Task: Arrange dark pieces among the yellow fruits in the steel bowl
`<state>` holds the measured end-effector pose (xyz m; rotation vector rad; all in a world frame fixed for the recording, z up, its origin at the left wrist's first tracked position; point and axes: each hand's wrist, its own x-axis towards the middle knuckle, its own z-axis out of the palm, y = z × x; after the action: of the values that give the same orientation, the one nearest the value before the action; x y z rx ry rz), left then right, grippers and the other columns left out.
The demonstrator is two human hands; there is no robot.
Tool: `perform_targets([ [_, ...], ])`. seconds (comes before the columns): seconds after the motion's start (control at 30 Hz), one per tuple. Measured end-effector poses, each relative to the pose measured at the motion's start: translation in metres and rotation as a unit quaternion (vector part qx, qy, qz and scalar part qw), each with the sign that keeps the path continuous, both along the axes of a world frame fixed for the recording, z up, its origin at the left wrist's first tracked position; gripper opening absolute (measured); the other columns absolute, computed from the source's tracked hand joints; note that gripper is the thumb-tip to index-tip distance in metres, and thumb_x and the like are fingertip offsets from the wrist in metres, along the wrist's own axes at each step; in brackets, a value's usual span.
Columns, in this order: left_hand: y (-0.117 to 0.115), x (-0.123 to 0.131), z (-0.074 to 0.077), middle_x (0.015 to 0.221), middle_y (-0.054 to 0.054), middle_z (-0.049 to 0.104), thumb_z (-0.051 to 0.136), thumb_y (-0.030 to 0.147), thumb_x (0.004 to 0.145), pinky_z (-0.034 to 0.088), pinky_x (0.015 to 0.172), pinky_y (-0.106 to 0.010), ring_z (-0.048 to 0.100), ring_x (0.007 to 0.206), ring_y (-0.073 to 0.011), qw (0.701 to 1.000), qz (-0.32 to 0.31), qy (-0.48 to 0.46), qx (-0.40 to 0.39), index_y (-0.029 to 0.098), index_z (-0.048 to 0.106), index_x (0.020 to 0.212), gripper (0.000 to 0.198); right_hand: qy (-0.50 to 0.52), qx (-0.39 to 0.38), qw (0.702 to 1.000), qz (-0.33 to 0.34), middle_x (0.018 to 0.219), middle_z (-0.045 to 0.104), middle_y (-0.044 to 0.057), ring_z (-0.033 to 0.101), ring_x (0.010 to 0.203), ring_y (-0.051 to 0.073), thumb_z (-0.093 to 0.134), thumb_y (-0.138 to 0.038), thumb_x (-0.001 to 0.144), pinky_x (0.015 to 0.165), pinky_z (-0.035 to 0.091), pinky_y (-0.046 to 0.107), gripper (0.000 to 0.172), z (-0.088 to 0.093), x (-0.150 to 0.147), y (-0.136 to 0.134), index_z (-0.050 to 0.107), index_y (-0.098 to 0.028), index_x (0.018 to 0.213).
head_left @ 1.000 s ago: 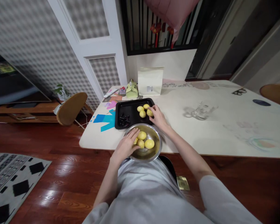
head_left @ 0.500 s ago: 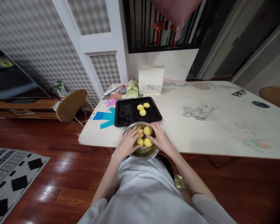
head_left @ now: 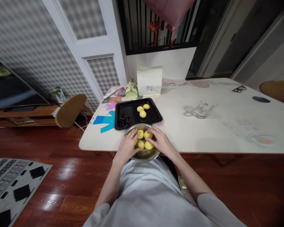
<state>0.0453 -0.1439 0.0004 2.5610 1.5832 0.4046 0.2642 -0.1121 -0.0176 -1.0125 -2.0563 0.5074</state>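
Note:
A round metal bowl (head_left: 148, 158) sits at the table's front edge, against my body. Several yellow lemons (head_left: 149, 145) lie inside it, some partly covered by my fingers. My left hand (head_left: 127, 147) reaches over the bowl's left side, its fingers spread and resting on the lemons there. My right hand (head_left: 162, 142) comes in from the right, with thumb and fingers around the upper right lemon (head_left: 148, 134). Just beyond the bowl is a black baking tray (head_left: 134, 108). It bears three more lemons (head_left: 142, 113) and a cluster of small dark pieces (head_left: 123, 120).
Behind the tray stand a cream paper bag (head_left: 150, 80) and a green tissue pack (head_left: 132, 90). A clear glass vessel (head_left: 200, 110) stands to the right on the white table (head_left: 184, 135). Black glasses (head_left: 239, 89) lie farther right. A wooden chair (head_left: 70, 111) is at the left.
The view has shifted slightly. The lemons in the bowl have turned and shifted a little under my fingers. Both hands stay in the bowl; the tray's contents are unchanged.

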Motion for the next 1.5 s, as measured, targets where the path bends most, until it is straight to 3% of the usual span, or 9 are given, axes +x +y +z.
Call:
perform_targets([
  [0.13,0.000,-0.001,0.002,0.164,-0.018,0.041,0.087,0.025,0.077,0.042,0.121,-0.053,0.041,0.152,-0.0341,1.000,-0.009,-0.013,-0.006,0.019,0.041,0.156,0.092,-0.034,-0.002,0.999,0.021,0.129,0.063,0.013,0.064,0.120,0.031,0.083,-0.033,0.083,0.105,0.055,0.048,0.046,0.005,0.001,-0.012,0.063,-0.022,0.123],
  [0.3,0.013,-0.002,0.004,0.170,-0.013,0.030,0.085,0.026,0.079,0.031,0.127,-0.051,0.026,0.160,-0.0275,0.992,-0.104,-0.049,-0.053,0.027,0.020,0.165,0.108,-0.074,-0.002,0.997,0.010,0.140,0.060,0.016,0.059,0.132,0.035,0.088,-0.026,0.076,0.113,0.050,0.054,0.060,0.000,0.002,-0.018,0.063,-0.019,0.130],
  [0.47,0.020,0.001,0.000,0.166,-0.014,0.039,0.087,0.028,0.077,0.035,0.123,-0.057,0.031,0.157,-0.0326,0.991,-0.105,-0.043,-0.073,0.029,0.038,0.159,0.095,-0.089,-0.012,0.996,0.003,0.147,0.058,0.018,0.057,0.137,0.035,0.085,-0.019,0.077,0.116,0.048,0.056,0.065,-0.008,0.000,-0.015,0.062,-0.020,0.138],
  [0.77,0.013,0.008,-0.006,0.141,-0.015,0.051,0.097,0.030,0.065,0.049,0.112,-0.056,0.052,0.134,-0.0373,0.997,-0.033,-0.068,0.000,0.024,0.057,0.143,0.087,-0.068,0.000,0.998,0.016,0.149,0.058,0.019,0.055,0.141,0.034,0.083,-0.017,0.079,0.118,0.046,0.055,0.063,-0.017,0.000,-0.012,0.065,-0.018,0.139],
  [0.97,0.010,0.011,-0.003,0.132,-0.013,0.050,0.095,0.030,0.067,0.053,0.107,-0.056,0.053,0.129,-0.0367,0.998,-0.007,-0.060,0.008,0.024,0.060,0.138,0.080,-0.072,0.007,0.997,0.015,0.148,0.059,0.020,0.054,0.142,0.034,0.083,-0.017,0.080,0.119,0.045,0.055,0.061,-0.023,-0.003,-0.009,0.066,-0.016,0.138],
  [1.13,0.011,0.013,-0.005,0.136,-0.011,0.050,0.091,0.024,0.072,0.053,0.108,-0.054,0.054,0.130,-0.0345,0.998,-0.009,-0.060,0.013,0.026,0.057,0.138,0.074,-0.056,0.008,0.998,0.033,0.145,0.062,0.017,0.057,0.139,0.032,0.082,-0.021,0.083,0.117,0.048,0.053,0.056,-0.016,0.000,-0.006,0.067,-0.019,0.137],
  [1.23,0.011,0.013,-0.005,0.139,-0.012,0.050,0.092,0.023,0.072,0.053,0.109,-0.053,0.053,0.132,-0.0352,0.999,-0.006,-0.052,0.010,0.025,0.057,0.137,0.074,-0.030,0.024,0.999,0.034,0.141,0.065,0.014,0.062,0.132,0.029,0.070,-0.024,0.093,0.114,0.050,0.051,0.040,-0.007,0.005,0.013,0.068,-0.022,0.133],
  [1.33,0.011,0.013,-0.005,0.141,-0.012,0.051,0.093,0.025,0.071,0.052,0.110,-0.053,0.052,0.134,-0.0359,0.999,-0.001,-0.042,0.009,0.026,0.057,0.139,0.078,-0.042,0.058,0.997,0.009,0.134,0.068,0.012,0.064,0.127,0.027,0.062,-0.024,0.098,0.111,0.052,0.049,0.030,0.004,0.006,0.050,0.070,-0.021,0.127],
  [1.5,0.011,0.012,-0.006,0.147,-0.012,0.052,0.094,0.028,0.070,0.049,0.113,-0.056,0.053,0.137,-0.0360,0.999,-0.004,-0.050,0.009,0.029,0.055,0.141,0.081,-0.171,0.046,0.982,-0.067,0.132,0.066,0.013,0.066,0.121,0.027,0.066,-0.017,0.094,0.104,0.054,0.043,0.038,0.011,-0.011,0.116,0.063,-0.018,0.132],
])
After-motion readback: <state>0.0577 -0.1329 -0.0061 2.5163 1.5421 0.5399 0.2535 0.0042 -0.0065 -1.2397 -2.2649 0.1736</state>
